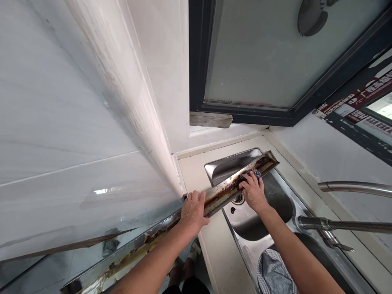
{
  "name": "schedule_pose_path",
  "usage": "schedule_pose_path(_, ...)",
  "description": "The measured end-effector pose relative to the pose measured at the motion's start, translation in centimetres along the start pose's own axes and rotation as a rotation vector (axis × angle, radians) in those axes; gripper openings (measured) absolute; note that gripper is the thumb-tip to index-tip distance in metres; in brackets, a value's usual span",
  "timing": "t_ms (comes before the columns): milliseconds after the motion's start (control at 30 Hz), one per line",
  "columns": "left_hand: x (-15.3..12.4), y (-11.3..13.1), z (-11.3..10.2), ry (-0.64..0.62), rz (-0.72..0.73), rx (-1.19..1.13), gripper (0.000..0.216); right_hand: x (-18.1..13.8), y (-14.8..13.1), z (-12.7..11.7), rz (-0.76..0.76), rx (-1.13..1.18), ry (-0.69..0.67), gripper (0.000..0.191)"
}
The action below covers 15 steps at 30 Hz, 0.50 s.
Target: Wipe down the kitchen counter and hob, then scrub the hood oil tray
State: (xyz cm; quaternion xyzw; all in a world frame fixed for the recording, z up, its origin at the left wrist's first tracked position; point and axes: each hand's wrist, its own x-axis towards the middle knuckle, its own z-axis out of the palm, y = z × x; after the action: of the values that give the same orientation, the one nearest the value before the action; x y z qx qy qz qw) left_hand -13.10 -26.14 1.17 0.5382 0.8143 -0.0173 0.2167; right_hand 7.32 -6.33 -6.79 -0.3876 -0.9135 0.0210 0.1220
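Observation:
A long metal trough [226, 191], stained with brown grease, lies slantwise across the sink and juts past the counter's front edge toward the lower left. My left hand [194, 212] is closed around its near rim, about where it crosses the counter edge. Pressed against the inside of the trough, near its far end, is a dark steel wool scrubber [252, 174], with the fingers of my right hand [253, 192] curled on it. The part of the trough nearest me is coated with thick brownish-yellow grease and is partly hidden by my left forearm.
Under the trough is a stainless steel sink [245, 245] set in a pale counter [219, 249]. A faucet [318, 223] stands at the right. A grey cloth with a checked edge [274, 272] lies by the near basin. A white pipe [134, 94] rises at the left; a dark-framed window [245, 116] is ahead.

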Motion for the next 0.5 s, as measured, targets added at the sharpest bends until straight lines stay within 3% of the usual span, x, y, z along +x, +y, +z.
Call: schedule_pose_path(500,-0.1,0.1,0.1,0.012,-0.003,0.01,0.094,0.9,0.7,-0.8,0.031,0.002,-0.092,0.029)
